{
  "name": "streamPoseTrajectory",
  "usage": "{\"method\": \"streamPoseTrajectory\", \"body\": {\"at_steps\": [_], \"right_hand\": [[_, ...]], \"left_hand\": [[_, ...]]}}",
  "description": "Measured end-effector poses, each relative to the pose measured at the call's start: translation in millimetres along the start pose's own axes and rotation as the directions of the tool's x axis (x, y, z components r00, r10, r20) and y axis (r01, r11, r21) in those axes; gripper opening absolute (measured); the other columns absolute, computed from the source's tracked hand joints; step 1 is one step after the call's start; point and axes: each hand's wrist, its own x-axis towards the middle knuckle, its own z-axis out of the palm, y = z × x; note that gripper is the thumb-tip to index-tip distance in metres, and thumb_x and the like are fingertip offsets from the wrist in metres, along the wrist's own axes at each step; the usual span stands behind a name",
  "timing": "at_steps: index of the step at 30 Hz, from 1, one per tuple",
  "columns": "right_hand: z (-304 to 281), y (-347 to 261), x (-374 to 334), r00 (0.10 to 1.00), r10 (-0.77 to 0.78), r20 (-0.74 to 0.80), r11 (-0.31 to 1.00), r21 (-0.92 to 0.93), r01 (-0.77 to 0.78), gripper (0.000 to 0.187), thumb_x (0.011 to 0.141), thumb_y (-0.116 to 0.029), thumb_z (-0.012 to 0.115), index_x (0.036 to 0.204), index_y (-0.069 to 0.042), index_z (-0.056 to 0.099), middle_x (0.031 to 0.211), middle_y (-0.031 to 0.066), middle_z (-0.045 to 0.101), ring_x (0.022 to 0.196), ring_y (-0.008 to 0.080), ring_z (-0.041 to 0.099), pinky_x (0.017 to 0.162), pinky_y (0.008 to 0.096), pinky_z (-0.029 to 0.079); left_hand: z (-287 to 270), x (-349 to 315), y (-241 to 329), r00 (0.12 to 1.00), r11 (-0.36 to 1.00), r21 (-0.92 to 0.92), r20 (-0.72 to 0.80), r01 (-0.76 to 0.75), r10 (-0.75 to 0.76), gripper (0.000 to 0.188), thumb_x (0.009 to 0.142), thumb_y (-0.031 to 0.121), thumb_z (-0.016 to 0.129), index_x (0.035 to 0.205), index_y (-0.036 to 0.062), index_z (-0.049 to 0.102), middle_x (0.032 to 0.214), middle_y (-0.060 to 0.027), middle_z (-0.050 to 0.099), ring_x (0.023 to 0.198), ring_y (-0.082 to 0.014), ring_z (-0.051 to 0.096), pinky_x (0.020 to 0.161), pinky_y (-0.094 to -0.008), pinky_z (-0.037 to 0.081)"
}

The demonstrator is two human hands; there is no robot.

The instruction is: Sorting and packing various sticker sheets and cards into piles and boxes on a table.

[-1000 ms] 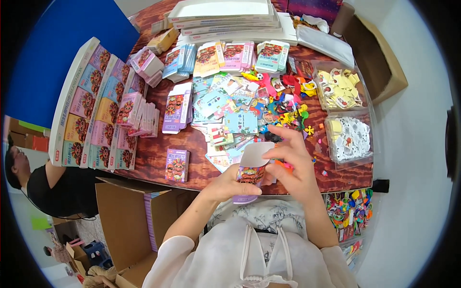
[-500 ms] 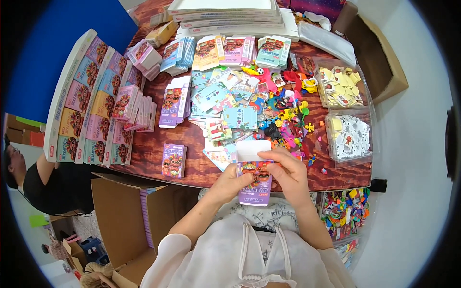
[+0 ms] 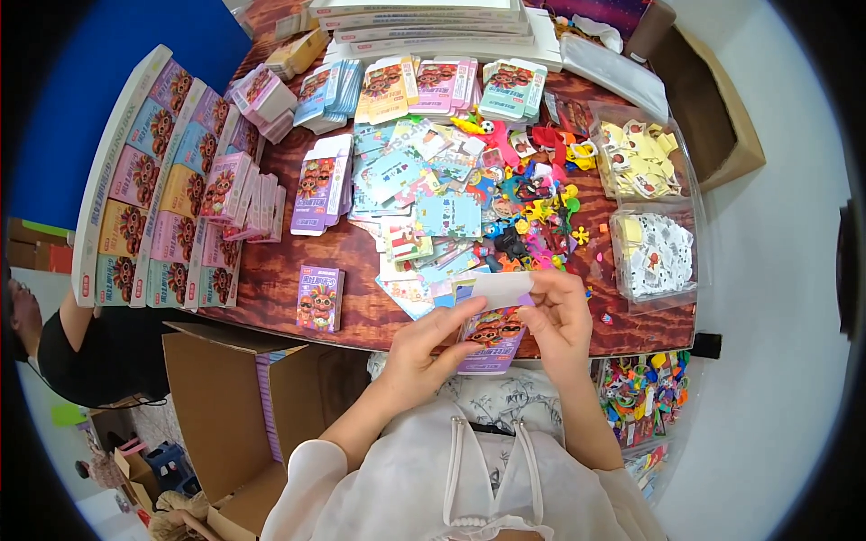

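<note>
In front of my chest, at the table's near edge, both hands hold a small purple carton (image 3: 492,350) with a cartoon print. Its white end flap (image 3: 498,292) stands up at the far end. My left hand (image 3: 419,347) grips the carton's left side, thumb over the front. My right hand (image 3: 561,326) pinches the flap's right corner and the carton's right edge. Inside the carton nothing can be made out. Left of my hands, a closed purple box (image 3: 319,299) lies on the table. Beyond it rests a stack of flat purple cartons (image 3: 311,198).
Printed cards (image 3: 448,216) and small colourful plastic toys (image 3: 532,239) spread across the middle. Clear trays on the right hold yellow pieces (image 3: 636,162) and white pieces (image 3: 663,257). Display boxes (image 3: 126,216) stand at left, near another person's arm. A cardboard box (image 3: 212,406) is below.
The carton has tilted, and its flap now leans with the right fingers at its right corner. My left fingers have moved up toward the open end.
</note>
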Motion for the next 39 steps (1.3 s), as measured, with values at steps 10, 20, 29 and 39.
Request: {"method": "streamPoseTrajectory", "body": {"at_steps": [10,20,29,39], "right_hand": [[-25.8,-7.0,6.3,0.935,0.039,0.354,0.969,-0.241,0.05,0.018,0.086,0.006,0.067,0.102,0.001,0.062,0.116,0.0157,0.064,0.109,0.0209,0.06,0.094,0.0341,0.047],[-37.8,-1.8,3.6,0.953,0.247,0.174,0.955,-0.213,-0.209,0.008,0.087,0.002,0.07,0.094,0.003,0.066,0.093,0.007,0.07,0.085,0.0091,0.065,0.076,0.0241,0.053],[-38.2,-4.4,1.9,0.929,-0.071,0.363,0.813,-0.519,0.265,0.016,0.084,0.001,0.071,0.1,0.001,0.072,0.099,0.0128,0.073,0.087,0.0174,0.069,0.073,0.0288,0.053],[-29.7,-3.0,5.4,0.969,0.109,0.222,0.887,-0.462,0.006,0.007,0.082,0.0,0.074,0.088,0.001,0.072,0.085,0.0074,0.07,0.074,0.0127,0.065,0.065,0.0266,0.05]], "left_hand": [[4.8,-5.1,-8.0,0.993,0.972,-0.202,0.026,0.119,-0.117,0.058,0.088,-0.004,0.071,0.14,0.0062,0.048,0.108,-0.0118,0.07,0.094,-0.0174,0.071,0.082,-0.0306,0.057],[-1.1,2.7,9.3,0.957,0.974,-0.072,0.215,0.217,-0.197,0.078,0.084,-0.007,0.072,0.151,0.0085,0.034,0.107,-0.0121,0.07,0.098,-0.0194,0.069,0.085,-0.034,0.057],[-0.9,5.7,12.2,0.929,0.937,-0.114,0.213,0.331,-0.302,0.08,0.086,-0.01,0.069,0.154,0.0104,0.032,0.108,-0.0105,0.066,0.102,-0.0158,0.067,0.084,-0.0299,0.056],[-4.7,13.9,20.8,0.921,0.959,0.034,0.272,0.28,-0.279,0.076,0.086,-0.01,0.068,0.152,0.012,0.037,0.107,-0.0085,0.063,0.094,-0.0122,0.065,0.08,-0.0272,0.056]]}}
